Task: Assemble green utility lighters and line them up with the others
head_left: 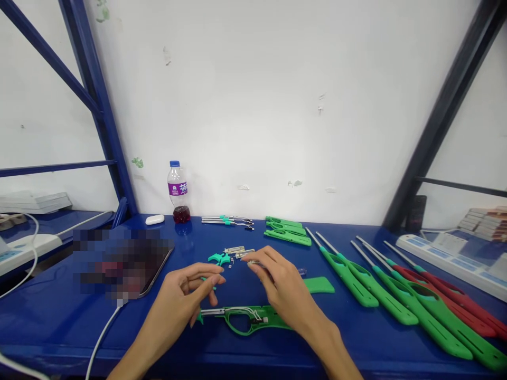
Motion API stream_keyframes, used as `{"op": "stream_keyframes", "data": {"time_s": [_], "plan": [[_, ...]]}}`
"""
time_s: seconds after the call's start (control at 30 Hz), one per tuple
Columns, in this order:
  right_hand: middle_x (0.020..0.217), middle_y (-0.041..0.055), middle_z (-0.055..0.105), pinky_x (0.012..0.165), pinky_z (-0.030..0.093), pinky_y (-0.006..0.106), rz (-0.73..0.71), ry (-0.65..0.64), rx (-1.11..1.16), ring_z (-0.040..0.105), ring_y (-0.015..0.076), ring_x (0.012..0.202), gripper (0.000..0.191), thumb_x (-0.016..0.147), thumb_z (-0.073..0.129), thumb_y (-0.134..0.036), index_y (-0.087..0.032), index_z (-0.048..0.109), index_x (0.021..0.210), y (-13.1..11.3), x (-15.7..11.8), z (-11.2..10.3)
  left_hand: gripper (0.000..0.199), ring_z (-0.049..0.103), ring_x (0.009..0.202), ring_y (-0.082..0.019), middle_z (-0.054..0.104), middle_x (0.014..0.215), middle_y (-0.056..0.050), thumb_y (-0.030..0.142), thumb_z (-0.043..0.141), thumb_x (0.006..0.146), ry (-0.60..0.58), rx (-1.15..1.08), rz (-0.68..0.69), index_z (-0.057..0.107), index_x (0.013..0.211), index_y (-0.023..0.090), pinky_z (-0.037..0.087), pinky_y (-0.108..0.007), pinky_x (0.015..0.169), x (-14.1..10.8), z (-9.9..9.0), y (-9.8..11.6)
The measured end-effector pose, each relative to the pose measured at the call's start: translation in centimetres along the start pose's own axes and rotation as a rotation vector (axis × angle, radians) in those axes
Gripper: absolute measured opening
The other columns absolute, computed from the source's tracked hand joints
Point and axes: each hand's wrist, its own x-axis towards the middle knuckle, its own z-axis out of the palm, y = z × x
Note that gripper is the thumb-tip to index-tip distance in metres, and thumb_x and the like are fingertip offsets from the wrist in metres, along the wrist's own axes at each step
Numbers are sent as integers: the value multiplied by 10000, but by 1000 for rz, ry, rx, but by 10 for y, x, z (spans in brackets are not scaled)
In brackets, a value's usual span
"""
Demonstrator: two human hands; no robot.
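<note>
My left hand (190,290) is closed, a teal trigger (214,288) showing between its fingers. My right hand (283,285) pinches a small metal part (253,262), mostly hidden by the fingertips. Just beyond the fingers lie more metal parts (234,249) and loose teal triggers (219,259). Beneath both hands rests an opened green lighter half-shell (241,331), with white wires and a small black piece inside; its metal tube points left, partly behind my left hand. The right wrist partly covers the view of another green shell piece (320,285).
Green and red long-necked lighters (400,298) lie at right. Green handle shells (287,232) and metal tubes (225,220) line the back near the wall. A drink bottle (178,195), white case (154,219) and phone (156,272) with a cable are at left; a power strip (455,264) is far right.
</note>
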Motion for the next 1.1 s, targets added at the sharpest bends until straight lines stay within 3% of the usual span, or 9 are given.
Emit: {"op": "stream_keyframes", "data": {"time_s": [0.17, 0.33, 0.47, 0.77, 1.1], "plan": [[1209, 26, 737, 984, 517, 306, -23, -61, 240, 686, 187, 1117, 332, 1096, 503, -220, -324, 693, 1348, -14, 0, 5, 544, 426, 330, -74, 754, 703, -64, 663, 738, 786, -12, -89, -4, 717, 983, 156, 302, -198, 326, -1, -4, 0], [1187, -15, 804, 995, 549, 316, 106, -67, 401, 739, 221, 1104, 288, 962, 753, -297, -341, 769, 1246, -30, -2, 15, 487, 460, 380, -74, 712, 707, -24, 626, 741, 841, -50, -151, 21, 722, 992, 163, 348, -200, 371, -6, -5, -1], [1093, -24, 830, 963, 565, 317, 158, -31, 448, 761, 230, 1035, 260, 882, 833, -271, -323, 815, 1135, -36, -2, 16, 447, 459, 405, -66, 639, 689, 16, 601, 751, 856, -56, -173, 21, 745, 964, 168, 362, -204, 405, -10, -7, 1], [949, -39, 827, 848, 567, 249, 146, 29, 492, 749, 177, 888, 168, 826, 858, -174, -279, 825, 953, -38, -1, 14, 457, 469, 433, -90, 606, 673, 18, 614, 743, 862, -13, -164, 14, 767, 986, 174, 385, -216, 405, -17, -4, 8], [919, -41, 823, 795, 553, 206, 152, 16, 563, 737, 149, 845, 70, 933, 780, -300, -292, 828, 983, -38, 1, 15, 417, 426, 415, -44, 617, 676, 21, 570, 755, 895, -65, -245, 12, 764, 974, 161, 293, -179, 399, -23, -4, 14]]}}
